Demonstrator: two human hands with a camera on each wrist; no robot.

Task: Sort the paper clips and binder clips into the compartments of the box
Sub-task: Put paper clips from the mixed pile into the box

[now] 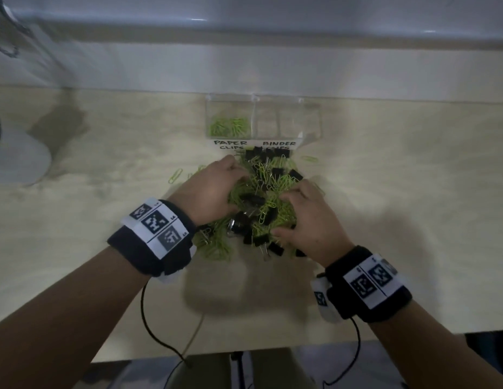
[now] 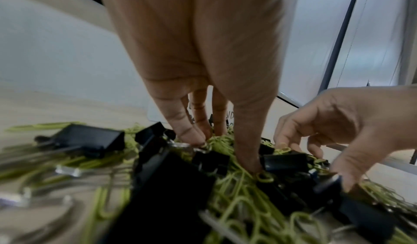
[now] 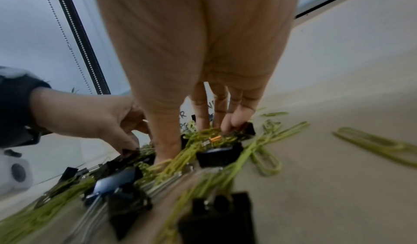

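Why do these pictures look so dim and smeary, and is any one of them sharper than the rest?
Head view: dim and wide-angle, the table edge bowed, yet sharpest; the box labels are readable. Left wrist view: left hand fairly clear, but binder clips and paper clips near the lens smear. Right wrist view: same blur low down below the right hand.

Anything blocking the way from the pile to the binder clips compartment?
Nothing visible does. The binder compartment is open-topped and looks empty, directly behind the pile, where both the left hand and right hand are digging.
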